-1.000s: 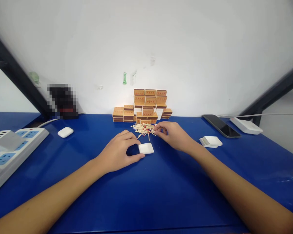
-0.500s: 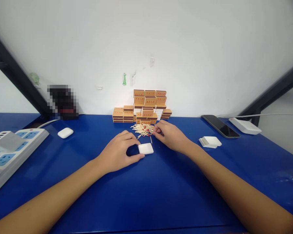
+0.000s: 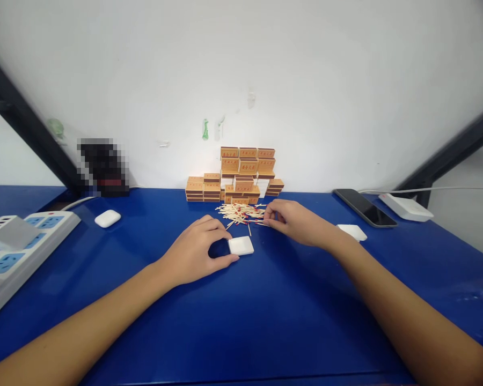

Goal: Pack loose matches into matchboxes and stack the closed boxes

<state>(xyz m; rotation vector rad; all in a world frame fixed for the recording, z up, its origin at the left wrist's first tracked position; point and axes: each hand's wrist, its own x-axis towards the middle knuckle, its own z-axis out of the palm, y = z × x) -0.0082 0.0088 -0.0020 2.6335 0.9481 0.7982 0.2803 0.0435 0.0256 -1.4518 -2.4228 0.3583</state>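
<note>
Head view: one blue table [image 3: 265, 316], two bare hands on it. Left hand [image 3: 193, 252] rests palm down, thumb and forefinger curled against the left edge of one small white tray [image 3: 241, 245], pinching it; the other fingers are bent. The tray lies flat at table centre, just in front of one loose pile of matches [image 3: 241, 212], too many to count. Right hand [image 3: 295, 222] is at the pile's right edge, fingertips drawn together on the sticks; a held match cannot be made out. Behind the pile, one stack of matchboxes [image 3: 243, 171] stands against the wall, three in the top row. Right: one white box [image 3: 355, 231], one phone [image 3: 364, 207]. Left: one white case [image 3: 108, 218], one power strip [image 3: 20, 241].
</note>
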